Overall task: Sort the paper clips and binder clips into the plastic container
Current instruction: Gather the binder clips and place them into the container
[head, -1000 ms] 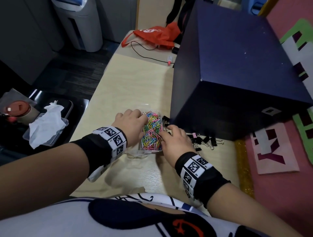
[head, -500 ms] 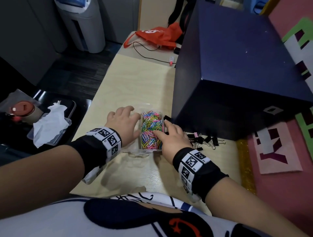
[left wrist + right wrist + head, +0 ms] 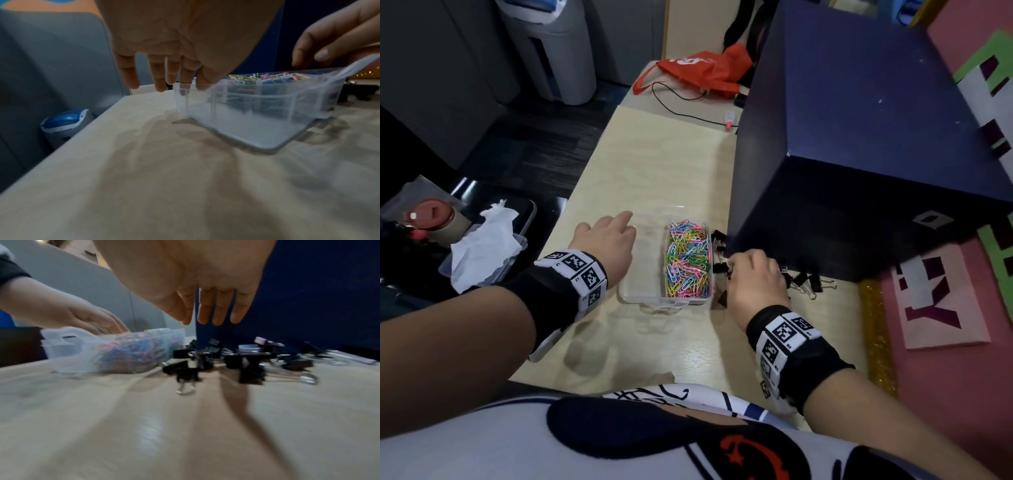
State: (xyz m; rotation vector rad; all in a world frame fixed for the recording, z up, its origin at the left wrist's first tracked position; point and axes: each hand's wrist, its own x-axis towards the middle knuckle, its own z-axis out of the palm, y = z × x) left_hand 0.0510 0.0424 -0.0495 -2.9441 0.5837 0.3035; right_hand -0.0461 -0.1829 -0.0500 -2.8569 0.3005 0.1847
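The clear plastic container sat on the pale wooden surface, just in front of the person and close beside a large dark blue box. Its right compartment was heaped with coloured paper clips; the left compartment looked bare, which suggested it was meant for the binder clips. Those black binder clips lay loose on the surface in a scatter between the container's right wall and the foot of the blue box, a few touching the container.

The left hand rested at the container's far left corner, its fingers straight and slightly spread, tips down at the rim and just outside it. It seemed placed there to steady the light box against sliding while the other hand worked. The right hand hovered low over the binder clips. In the wrist view its fingers hung nearly straight and close together, holding nothing there, though that view was blurred; in the head view the knuckles hid whether a clip was pinched at the tips, so that could not be told for certain.

The paper clips looked sorted already, and the binder clips were still to go. Gathering them would likely call for a pinch or scoop, as their wire handles stuck out at odd angles and could snag one another.
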